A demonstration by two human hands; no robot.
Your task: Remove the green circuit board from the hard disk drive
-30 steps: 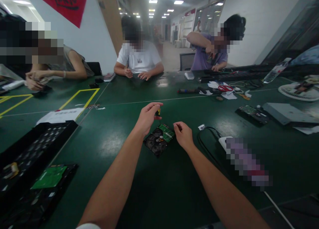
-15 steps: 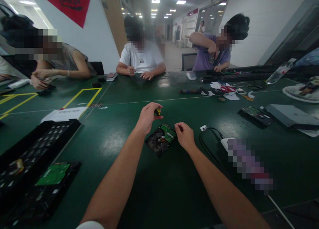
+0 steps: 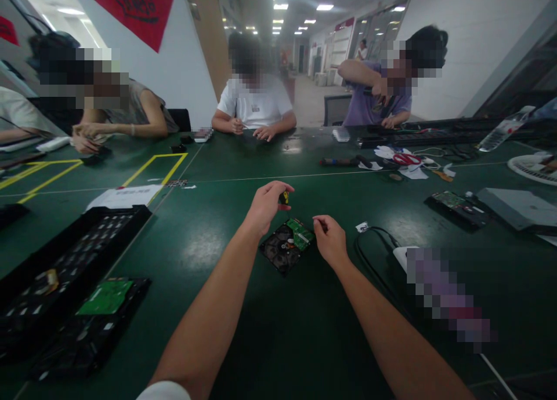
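Observation:
A hard drive (image 3: 284,250) lies on the green table in front of me, its dark metal side and green circuit board facing up. My left hand (image 3: 266,206) is closed round the black and yellow handle of a short screwdriver (image 3: 284,198), held upright over the far edge of the drive. The thin shaft points down at the circuit board; whether its tip touches a screw is too small to tell. Beside the drive's right corner, my right hand (image 3: 329,237) has thumb and forefinger pinched together. What they hold, if anything, cannot be made out.
Left of me stand a long black tray (image 3: 65,266) and another hard drive (image 3: 93,327). A power strip (image 3: 448,293) with a black cable lies at right. Farther right are a third drive (image 3: 456,210) and a grey metal box (image 3: 517,211). Several people sit across the table.
The whole view has shifted slightly, so everything appears a little farther right. Both hands keep their places about the drive, with the screwdriver still in my left hand.

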